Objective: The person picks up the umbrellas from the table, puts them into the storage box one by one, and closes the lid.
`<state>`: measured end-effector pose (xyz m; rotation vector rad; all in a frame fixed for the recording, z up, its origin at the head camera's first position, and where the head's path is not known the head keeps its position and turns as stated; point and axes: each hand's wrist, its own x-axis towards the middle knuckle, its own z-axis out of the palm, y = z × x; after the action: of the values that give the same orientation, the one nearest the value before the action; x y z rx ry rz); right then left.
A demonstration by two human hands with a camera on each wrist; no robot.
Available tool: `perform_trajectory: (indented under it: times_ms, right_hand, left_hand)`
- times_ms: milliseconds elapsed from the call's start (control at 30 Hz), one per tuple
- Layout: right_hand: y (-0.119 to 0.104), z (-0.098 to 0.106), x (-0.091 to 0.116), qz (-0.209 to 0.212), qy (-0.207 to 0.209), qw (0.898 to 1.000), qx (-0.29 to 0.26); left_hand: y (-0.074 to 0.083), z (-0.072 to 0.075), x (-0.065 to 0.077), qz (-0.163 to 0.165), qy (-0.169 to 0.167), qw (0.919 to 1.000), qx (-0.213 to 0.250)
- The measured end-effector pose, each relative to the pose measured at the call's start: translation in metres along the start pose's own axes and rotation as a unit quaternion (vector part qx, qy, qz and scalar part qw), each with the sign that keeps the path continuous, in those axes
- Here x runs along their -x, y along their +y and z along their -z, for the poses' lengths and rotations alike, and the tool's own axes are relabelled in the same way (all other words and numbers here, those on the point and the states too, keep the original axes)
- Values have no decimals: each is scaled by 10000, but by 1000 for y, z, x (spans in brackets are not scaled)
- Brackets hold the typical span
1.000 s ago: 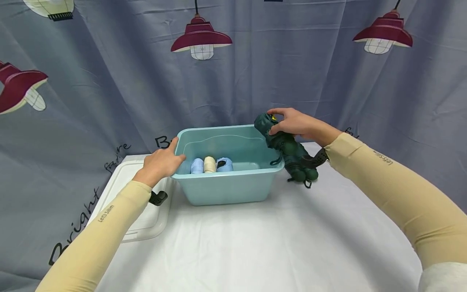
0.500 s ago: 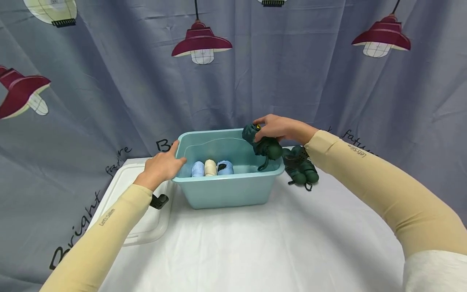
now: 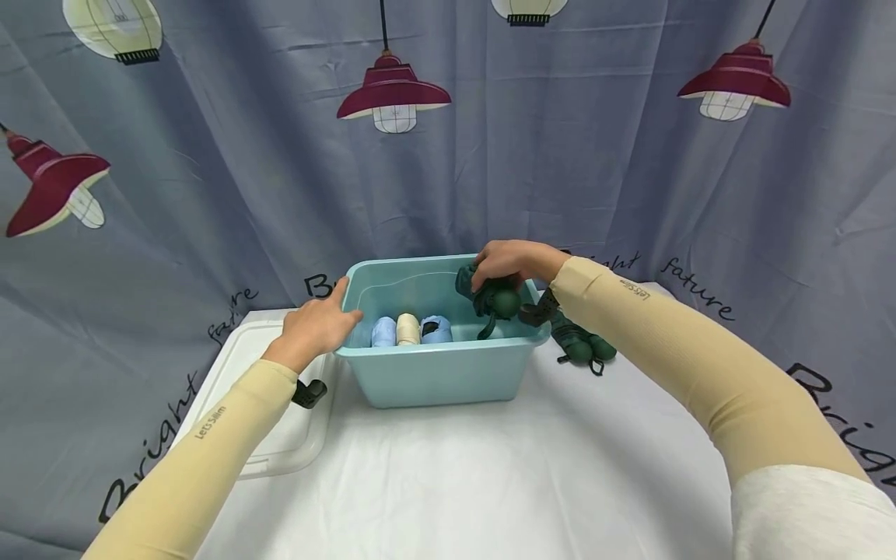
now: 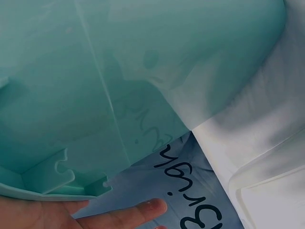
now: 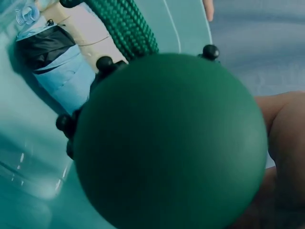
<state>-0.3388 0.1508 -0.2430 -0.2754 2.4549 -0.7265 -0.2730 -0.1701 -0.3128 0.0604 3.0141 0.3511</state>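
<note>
Green umbrella (image 3: 500,302) in right hand (image 3: 511,260)

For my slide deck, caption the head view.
Right hand holding a dark green umbrella at a teal bin containing three small rolls, left hand on the rim.

On the curtain (image 3: 448,187) we read "Bright" (image 3: 149,451) in black script at the left, then "fature" (image 3: 233,314), spelled so. Behind the tub (image 3: 437,379) we catch only a "B", and above the right sleeve (image 3: 672,350) "ght", followed by "fature" again. At the far right we see "Brig", cut off. Both that sleeve and the left sleeve (image 3: 185,474) carry small print, apparently "LetsSlim". In the left wrist view we find "Brigh" upside down on the curtain.
</note>
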Motion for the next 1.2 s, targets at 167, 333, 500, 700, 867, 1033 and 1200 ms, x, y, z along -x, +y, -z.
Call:
perform_trajectory:
  times_ms: [167,333,500,700,867,1033,1200]
  right_hand:
    - [-1,-5,-12,-76,-177,9998,45]
    - [-1,-14,-23,-163,-497,9986,30]
    - [-2,-16,-31,-387,-518,9979,-49]
    - [0,-19,-42,-499,-633,9967,90]
    - [2,-24,-49,-606,-716,9954,195]
    - [1,-30,-56,-723,-912,9930,191]
    - [-1,-33,-63,-826,-974,9917,145]
  left_hand:
    - [0,-1,1,-9,39,10000,-26]
    - [-3,-4,3,13,51,9999,-86]
    - [-2,-3,2,-30,168,9998,-53]
    - [-2,-1,0,-43,127,9999,-78]
    - [0,0,1,-55,129,9999,-76]
    - [-2,0,3,-34,109,9999,-103]
    - [-1,0,1,-67,93,9999,-96]
